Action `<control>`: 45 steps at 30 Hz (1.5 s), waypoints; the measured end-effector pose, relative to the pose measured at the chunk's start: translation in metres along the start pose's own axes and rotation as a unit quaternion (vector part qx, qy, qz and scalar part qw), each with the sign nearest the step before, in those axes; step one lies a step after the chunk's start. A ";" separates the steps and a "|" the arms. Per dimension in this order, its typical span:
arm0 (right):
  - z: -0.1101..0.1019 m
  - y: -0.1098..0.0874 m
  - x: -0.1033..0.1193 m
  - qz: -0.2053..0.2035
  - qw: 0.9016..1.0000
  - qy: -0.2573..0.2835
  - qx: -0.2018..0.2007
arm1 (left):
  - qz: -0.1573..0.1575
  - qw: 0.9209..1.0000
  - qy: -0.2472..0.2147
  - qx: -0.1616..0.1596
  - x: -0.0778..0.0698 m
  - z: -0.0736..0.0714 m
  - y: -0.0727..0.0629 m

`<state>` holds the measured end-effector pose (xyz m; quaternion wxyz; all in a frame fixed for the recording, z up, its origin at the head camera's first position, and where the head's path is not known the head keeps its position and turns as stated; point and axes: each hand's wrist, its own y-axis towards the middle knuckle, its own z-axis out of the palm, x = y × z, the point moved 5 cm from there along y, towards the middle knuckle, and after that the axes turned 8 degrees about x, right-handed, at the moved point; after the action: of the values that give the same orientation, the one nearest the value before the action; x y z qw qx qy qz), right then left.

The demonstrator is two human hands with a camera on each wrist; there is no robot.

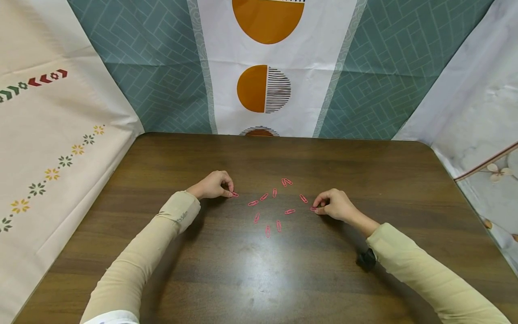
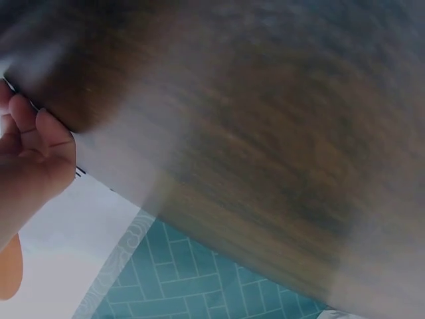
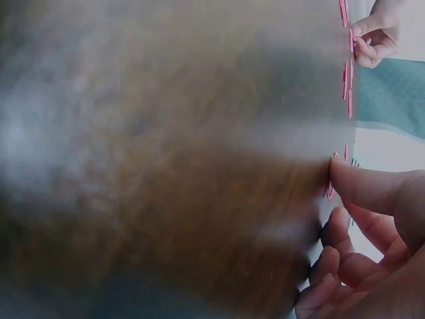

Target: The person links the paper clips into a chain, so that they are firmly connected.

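Note:
My left hand (image 1: 214, 185) pinches a pink paper clip (image 1: 235, 194) between thumb and forefinger, low over the wooden table. On the other side, my right hand (image 1: 335, 205) has thumb and fingertips on another pink paper clip (image 1: 313, 209). Several more pink paper clips lie scattered between the hands, among them one by the left hand (image 1: 252, 203), one by the right hand (image 1: 303, 198) and a pair at the far side (image 1: 284, 182). In the left wrist view, the hand's curled fingers (image 2: 53, 139) show, but its clip is hidden.
The brown wooden table (image 1: 259, 279) runs back to a hanging teal-and-white cloth (image 1: 162, 67). A cream cloth with a flower pattern (image 1: 48, 135) hangs along the left side, and a pale cloth (image 1: 485, 112) along the right. A black device (image 1: 366, 259) sits at my right wrist.

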<state>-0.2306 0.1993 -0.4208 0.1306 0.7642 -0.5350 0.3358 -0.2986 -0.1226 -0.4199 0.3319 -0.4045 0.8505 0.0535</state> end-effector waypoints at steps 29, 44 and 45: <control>-0.014 -0.013 0.010 -0.013 0.993 0.121 0.013 | 0.029 0.995 -0.041 -0.090 -0.033 -0.009 -0.022; -0.027 -0.017 0.022 0.011 0.983 0.185 -0.007 | 0.053 0.984 -0.069 -0.155 -0.053 -0.010 -0.032; -0.027 -0.018 0.024 0.009 0.982 0.190 -0.008 | 0.058 0.983 -0.070 -0.157 -0.055 -0.010 -0.032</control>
<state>-0.2201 0.2043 -0.3823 0.2332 0.6805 -0.5100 0.4715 -0.2555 -0.1112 -0.3731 0.3193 -0.3971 0.8282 0.2333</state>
